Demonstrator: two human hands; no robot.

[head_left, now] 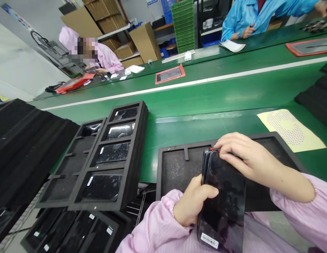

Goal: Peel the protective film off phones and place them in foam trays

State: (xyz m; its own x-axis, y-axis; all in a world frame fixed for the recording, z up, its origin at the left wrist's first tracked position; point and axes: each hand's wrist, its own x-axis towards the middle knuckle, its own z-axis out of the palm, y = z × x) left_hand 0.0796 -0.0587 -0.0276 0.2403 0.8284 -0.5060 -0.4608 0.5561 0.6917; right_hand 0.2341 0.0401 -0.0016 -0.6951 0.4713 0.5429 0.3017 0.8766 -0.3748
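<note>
1. Head view, near centre: my left hand (193,207) is wrapped around a small stack of black panels (223,200). It holds them on edge above the near rim of the tray (176,168).
2. My right hand (244,156) reaches in from the right. Its fingers (222,147) are pinched narrow on the stack's top corner, where a small red bit shows.
3. The panels are in hand, over the tray but not in it. A white label sits at the low end of the front one.
4. The tray on the tabletop (205,123) looks bare where I can see it. My arms hide its right part, so I judge nothing has been laid there yet.
5. To the left, a filled tray (131,154) shows a glossy panel in each of its four slots, and I judge that one finished.
6. Just left of it, a second tray (71,165) has one panel in its far slot. The other slots look empty.
7. Far right on the tabletop lies a yellow sheet (292,130), untouched.
8. I cannot tell how many panels are in the stack.
</note>
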